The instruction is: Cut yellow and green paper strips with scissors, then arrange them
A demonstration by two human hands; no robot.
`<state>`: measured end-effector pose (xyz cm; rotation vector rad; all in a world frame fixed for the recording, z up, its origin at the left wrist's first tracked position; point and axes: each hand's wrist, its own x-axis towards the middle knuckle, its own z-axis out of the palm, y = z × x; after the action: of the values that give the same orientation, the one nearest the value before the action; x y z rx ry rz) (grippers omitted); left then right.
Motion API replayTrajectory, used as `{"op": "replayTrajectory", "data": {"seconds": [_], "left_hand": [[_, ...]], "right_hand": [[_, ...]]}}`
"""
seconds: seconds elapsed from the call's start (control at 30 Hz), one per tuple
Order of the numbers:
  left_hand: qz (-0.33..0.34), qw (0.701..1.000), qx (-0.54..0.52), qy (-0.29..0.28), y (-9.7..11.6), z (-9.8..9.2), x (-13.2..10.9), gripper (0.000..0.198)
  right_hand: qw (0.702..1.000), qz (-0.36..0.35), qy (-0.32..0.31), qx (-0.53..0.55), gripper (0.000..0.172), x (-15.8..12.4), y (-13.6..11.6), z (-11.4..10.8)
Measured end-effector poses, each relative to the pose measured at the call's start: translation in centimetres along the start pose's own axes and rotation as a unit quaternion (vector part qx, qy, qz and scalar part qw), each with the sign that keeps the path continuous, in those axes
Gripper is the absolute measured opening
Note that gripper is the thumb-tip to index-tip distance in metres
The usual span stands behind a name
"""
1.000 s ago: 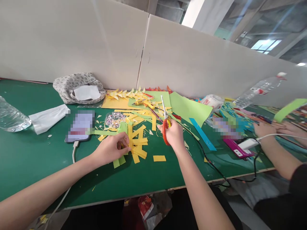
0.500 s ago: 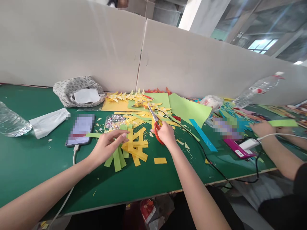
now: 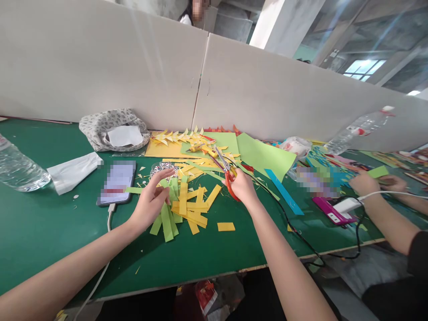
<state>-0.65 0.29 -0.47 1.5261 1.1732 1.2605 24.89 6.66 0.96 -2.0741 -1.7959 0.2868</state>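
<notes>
My left hand (image 3: 151, 200) hovers with its fingers spread over a pile of green paper strips (image 3: 166, 218) and yellow paper strips (image 3: 192, 207) on the green table (image 3: 50, 223); it holds nothing. My right hand (image 3: 243, 186) grips red-handled scissors (image 3: 226, 174), whose blades point up and to the left over the yellow scraps. A single yellow paper piece (image 3: 226, 226) lies near the table's front edge.
A phone (image 3: 117, 182) on a white cable lies left of the strips, with a white bag (image 3: 74, 166), a water bottle (image 3: 18, 169) and a patterned pouch (image 3: 113, 129) beyond. Green sheets (image 3: 264, 154) and yellow cut shapes (image 3: 180, 136) lie at the back. A co-worker's hands (image 3: 371, 183) work at the right.
My left hand let go of the strips and opened above them, and the green strips now lie fanned out. My right hand with the scissors shifted slightly, blades tilting left.
</notes>
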Motion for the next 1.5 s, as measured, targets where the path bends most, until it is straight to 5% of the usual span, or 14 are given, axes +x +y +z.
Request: {"op": "replayTrajectory", "data": {"seconds": [0.33,0.53,0.67,0.83,1.0,1.13,1.23,1.37,1.5], "left_hand": [[-0.003,0.997,-0.021,-0.079,0.1,0.2,0.0,0.039],[-0.036,0.990,-0.053,-0.122,0.3,0.2,0.0,0.023],[-0.085,0.975,-0.070,-0.193,0.4,0.3,0.0,0.031],[-0.089,0.982,-0.091,-0.141,0.4,0.3,0.3,0.029],[-0.103,0.985,-0.113,-0.078,0.1,0.2,0.7,0.024],[-0.076,0.992,-0.098,-0.026,-0.5,0.1,0.8,0.035],[-0.024,0.995,-0.079,-0.048,-0.9,0.1,0.7,0.052],[-0.042,0.988,-0.085,-0.126,-0.6,0.2,0.4,0.038],[-0.124,0.981,-0.090,-0.118,0.3,0.5,-0.2,0.019]], "right_hand": [[0.999,0.011,0.035,-0.035,0.011,1.6,1.5,1.7],[0.995,-0.024,0.078,0.054,0.014,-0.7,-0.9,0.3],[0.936,-0.099,-0.041,0.336,0.021,-4.1,-3.8,0.3],[0.904,-0.113,-0.186,0.368,0.023,-7.2,-5.4,1.1],[0.871,-0.104,-0.215,0.429,0.026,-7.9,-6.0,1.0],[0.799,-0.087,-0.289,0.520,0.036,-8.3,-6.7,0.6],[0.747,-0.067,-0.344,0.565,0.035,-8.6,-6.9,0.5],[0.711,-0.043,-0.320,0.625,0.028,-8.3,-6.6,0.7],[0.681,-0.011,-0.270,0.680,0.026,-7.6,-6.3,0.9]]}}
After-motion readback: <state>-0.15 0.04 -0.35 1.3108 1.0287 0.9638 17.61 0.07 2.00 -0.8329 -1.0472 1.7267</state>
